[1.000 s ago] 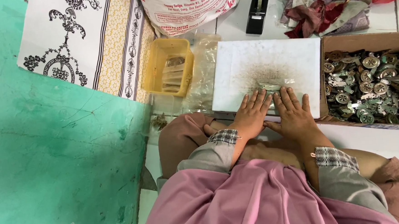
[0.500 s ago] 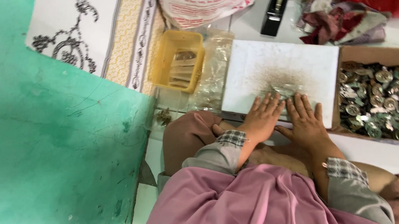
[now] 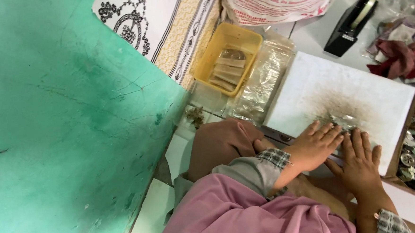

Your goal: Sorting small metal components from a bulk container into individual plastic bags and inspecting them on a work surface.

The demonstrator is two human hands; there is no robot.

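Mostly hidden, small clear packet [image 3: 342, 122] under fingertips of left hand [image 3: 313, 146] and right hand [image 3: 359, 163], both flat, seemingly ungripped.

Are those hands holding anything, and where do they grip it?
Nothing is gripped. The left hand and right hand lie flat, fingertips pressing a small clear packet against the white board.
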